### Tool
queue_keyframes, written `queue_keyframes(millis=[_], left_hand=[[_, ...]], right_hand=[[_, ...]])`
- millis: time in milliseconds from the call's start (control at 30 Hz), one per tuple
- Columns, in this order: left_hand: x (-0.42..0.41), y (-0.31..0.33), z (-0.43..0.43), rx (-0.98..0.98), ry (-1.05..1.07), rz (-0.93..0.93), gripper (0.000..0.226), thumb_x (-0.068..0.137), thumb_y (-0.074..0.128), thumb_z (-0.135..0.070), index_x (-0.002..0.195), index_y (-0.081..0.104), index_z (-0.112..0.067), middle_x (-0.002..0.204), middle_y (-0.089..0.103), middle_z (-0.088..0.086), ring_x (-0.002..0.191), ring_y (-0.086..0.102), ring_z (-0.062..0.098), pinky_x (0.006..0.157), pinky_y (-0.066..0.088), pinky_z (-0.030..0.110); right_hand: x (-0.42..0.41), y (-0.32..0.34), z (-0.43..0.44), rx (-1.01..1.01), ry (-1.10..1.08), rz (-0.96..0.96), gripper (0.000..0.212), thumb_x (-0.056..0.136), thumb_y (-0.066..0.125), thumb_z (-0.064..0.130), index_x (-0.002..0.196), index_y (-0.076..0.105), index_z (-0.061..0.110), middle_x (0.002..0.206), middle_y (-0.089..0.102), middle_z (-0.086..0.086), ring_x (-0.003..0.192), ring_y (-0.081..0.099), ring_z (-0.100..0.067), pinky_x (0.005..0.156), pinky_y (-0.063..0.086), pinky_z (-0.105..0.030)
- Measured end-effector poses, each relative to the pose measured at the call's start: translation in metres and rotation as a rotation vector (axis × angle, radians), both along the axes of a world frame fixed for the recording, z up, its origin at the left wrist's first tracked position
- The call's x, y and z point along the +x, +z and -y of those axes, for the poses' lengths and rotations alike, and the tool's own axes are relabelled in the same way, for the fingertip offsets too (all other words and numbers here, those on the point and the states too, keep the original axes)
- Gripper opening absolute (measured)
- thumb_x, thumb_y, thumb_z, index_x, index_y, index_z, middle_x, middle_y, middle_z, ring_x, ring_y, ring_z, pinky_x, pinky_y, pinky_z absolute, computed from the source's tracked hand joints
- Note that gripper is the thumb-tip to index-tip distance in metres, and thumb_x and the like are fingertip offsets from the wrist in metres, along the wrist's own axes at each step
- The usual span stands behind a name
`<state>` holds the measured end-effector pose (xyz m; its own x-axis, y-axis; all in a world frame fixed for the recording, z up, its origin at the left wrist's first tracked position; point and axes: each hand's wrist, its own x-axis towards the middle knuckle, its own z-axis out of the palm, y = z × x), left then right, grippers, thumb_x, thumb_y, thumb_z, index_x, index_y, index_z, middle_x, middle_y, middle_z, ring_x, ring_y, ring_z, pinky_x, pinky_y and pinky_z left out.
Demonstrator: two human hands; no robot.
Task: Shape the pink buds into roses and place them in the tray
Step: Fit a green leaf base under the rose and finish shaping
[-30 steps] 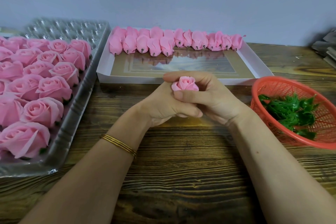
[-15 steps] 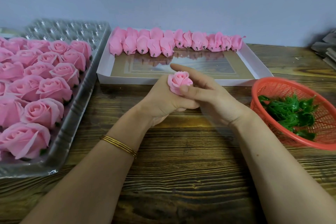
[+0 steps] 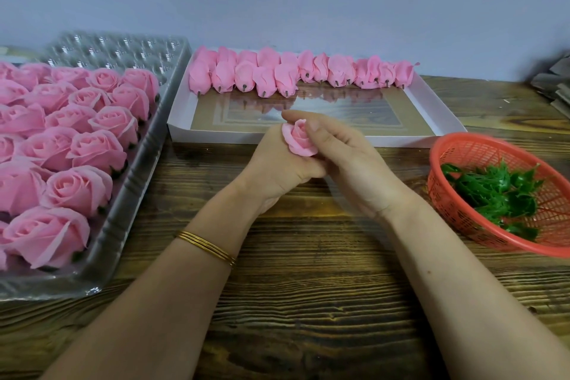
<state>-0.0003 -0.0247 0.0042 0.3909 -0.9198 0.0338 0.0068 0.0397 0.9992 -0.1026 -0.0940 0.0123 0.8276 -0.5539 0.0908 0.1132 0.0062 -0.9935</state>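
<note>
A half-opened pink bud (image 3: 299,138) sits between both hands above the table's middle. My left hand (image 3: 277,166) grips it from below and the left, its base hidden in the palm. My right hand (image 3: 345,157) pinches the bud's outer petals with thumb and forefinger from the right. A row of unshaped pink buds (image 3: 296,74) lies along the far side of a white cardboard box (image 3: 444,108). Finished pink roses (image 3: 74,139) fill the near cells of a clear plastic tray (image 3: 129,203) on the left.
A red mesh basket (image 3: 462,148) with green plastic leaves (image 3: 493,194) stands at the right. The tray's far cells (image 3: 117,49) hold nothing. Grey stacked sheets (image 3: 552,83) lie at the far right edge. The wooden table (image 3: 308,302) lies bare under my forearms.
The bud has tilted left and more of it shows. My right forefinger lifted off its top, and thumb and finger now pinch its petals from the side.
</note>
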Motion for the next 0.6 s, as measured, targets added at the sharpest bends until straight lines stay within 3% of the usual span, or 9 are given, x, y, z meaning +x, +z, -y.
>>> queue_keyframes(millis=[100, 167, 267, 367, 467, 600], left_hand=[[0.000, 0.000, 0.001, -0.015, 0.001, -0.071, 0.024, 0.062, 0.067, 0.019, 0.083, 0.055, 0.019, 0.075, 0.050, 0.016, 0.070, 0.048, 0.024, 0.058, 0.035, 0.030], [0.001, 0.002, 0.000, -0.025, 0.001, -0.112, 0.026, 0.063, 0.067, 0.019, 0.086, 0.056, 0.019, 0.082, 0.051, 0.020, 0.080, 0.051, 0.028, 0.062, 0.039, 0.032], [0.002, 0.001, -0.002, -0.041, -0.012, -0.104, 0.021, 0.059, 0.069, 0.011, 0.067, 0.065, -0.008, 0.076, 0.057, 0.015, 0.081, 0.057, 0.026, 0.063, 0.046, 0.030], [0.005, -0.003, -0.001, -0.059, -0.027, -0.044, 0.040, 0.064, 0.069, 0.019, 0.059, 0.065, -0.020, 0.068, 0.060, 0.005, 0.075, 0.058, 0.020, 0.059, 0.046, 0.026], [0.005, -0.004, 0.000, -0.028, -0.011, 0.066, 0.032, 0.065, 0.072, 0.018, 0.066, 0.066, -0.014, 0.067, 0.063, 0.001, 0.068, 0.059, 0.014, 0.060, 0.049, 0.029], [0.002, -0.003, 0.001, 0.001, 0.009, 0.196, 0.019, 0.067, 0.073, 0.013, 0.078, 0.060, 0.008, 0.074, 0.061, 0.023, 0.069, 0.057, 0.027, 0.068, 0.050, 0.045]], right_hand=[[-0.002, 0.000, 0.002, 0.080, 0.039, 0.035, 0.038, 0.087, 0.060, 0.024, 0.122, 0.063, 0.011, 0.115, 0.068, -0.008, 0.112, 0.062, -0.017, 0.093, 0.048, -0.029], [-0.003, 0.000, 0.003, 0.106, 0.067, 0.058, 0.039, 0.084, 0.061, 0.015, 0.123, 0.061, 0.008, 0.114, 0.067, -0.010, 0.109, 0.062, -0.019, 0.094, 0.048, -0.031], [-0.004, -0.001, 0.003, 0.131, 0.086, 0.070, 0.041, 0.080, 0.061, 0.006, 0.121, 0.061, 0.008, 0.112, 0.068, -0.009, 0.107, 0.063, -0.019, 0.095, 0.048, -0.030], [-0.004, 0.000, 0.004, 0.154, 0.091, 0.066, 0.044, 0.074, 0.059, 0.000, 0.116, 0.064, 0.011, 0.106, 0.070, -0.005, 0.103, 0.064, -0.015, 0.090, 0.050, -0.027], [-0.005, 0.005, 0.006, 0.197, 0.049, 0.061, 0.047, 0.070, 0.058, 0.003, 0.117, 0.063, 0.007, 0.103, 0.068, -0.007, 0.096, 0.064, -0.015, 0.082, 0.051, -0.025], [-0.008, 0.011, 0.006, 0.179, -0.051, 0.121, 0.032, 0.077, 0.064, 0.015, 0.108, 0.068, 0.011, 0.093, 0.068, -0.002, 0.084, 0.064, -0.012, 0.075, 0.051, -0.023]])
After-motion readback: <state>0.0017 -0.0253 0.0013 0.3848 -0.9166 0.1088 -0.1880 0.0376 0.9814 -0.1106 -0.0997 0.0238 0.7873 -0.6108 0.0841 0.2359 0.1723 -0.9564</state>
